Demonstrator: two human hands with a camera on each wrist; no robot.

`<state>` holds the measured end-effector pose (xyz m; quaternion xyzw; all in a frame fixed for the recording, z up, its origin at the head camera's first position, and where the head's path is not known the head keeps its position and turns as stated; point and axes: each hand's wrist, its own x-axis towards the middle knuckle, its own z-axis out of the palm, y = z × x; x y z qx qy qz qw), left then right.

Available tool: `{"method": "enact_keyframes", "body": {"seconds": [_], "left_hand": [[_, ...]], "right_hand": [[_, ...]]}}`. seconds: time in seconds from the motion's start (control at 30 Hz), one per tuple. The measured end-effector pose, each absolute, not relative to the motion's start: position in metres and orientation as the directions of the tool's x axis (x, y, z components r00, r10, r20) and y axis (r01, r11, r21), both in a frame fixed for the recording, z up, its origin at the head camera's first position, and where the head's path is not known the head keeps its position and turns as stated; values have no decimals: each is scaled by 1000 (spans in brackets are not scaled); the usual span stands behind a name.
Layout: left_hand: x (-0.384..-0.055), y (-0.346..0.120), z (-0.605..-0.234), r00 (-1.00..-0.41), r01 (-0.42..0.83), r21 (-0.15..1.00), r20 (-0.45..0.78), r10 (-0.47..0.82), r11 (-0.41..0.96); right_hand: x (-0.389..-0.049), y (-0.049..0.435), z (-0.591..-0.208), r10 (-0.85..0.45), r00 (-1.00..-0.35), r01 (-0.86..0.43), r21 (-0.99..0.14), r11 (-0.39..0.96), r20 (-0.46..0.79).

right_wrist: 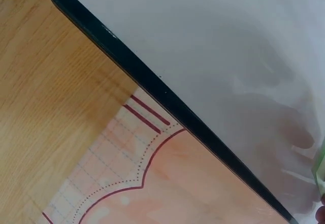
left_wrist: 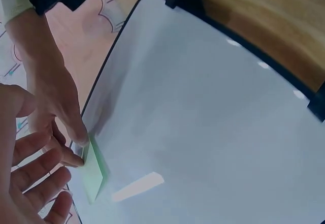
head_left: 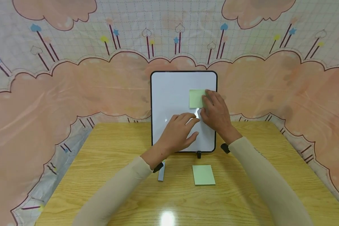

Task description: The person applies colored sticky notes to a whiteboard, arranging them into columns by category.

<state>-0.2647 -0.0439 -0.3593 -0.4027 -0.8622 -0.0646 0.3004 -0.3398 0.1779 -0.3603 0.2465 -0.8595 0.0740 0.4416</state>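
Note:
A pale green sticky note is at the upper right of a white whiteboard with a black frame. My right hand pinches the note by its right edge between thumb and fingers. In the left wrist view the sticky note stands at an angle to the board's surface. Only a sliver of green note and some fingertips show in the right wrist view. My left hand hovers before the lower middle of the board, fingers loosely bent, holding nothing.
On the wooden table, a pale green sticky-note pad lies in front of the board. A narrow grey strip lies near my left wrist, partly hidden by it. The board stands on small black feet, before a patterned cloth.

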Motion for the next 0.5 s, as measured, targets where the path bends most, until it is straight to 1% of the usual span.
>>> {"method": "enact_keyframes", "body": {"seconds": [0.27,0.5], "left_hand": [[-279,-42,-347,-501,704,-141,597,627,696],[-294,-40,-340,-516,680,-153,596,615,718]], "right_hand": [[-341,178,-360,-358,-472,-501,89,861,806],[-342,178,-359,-362,-480,-499,90,862,799]]}}
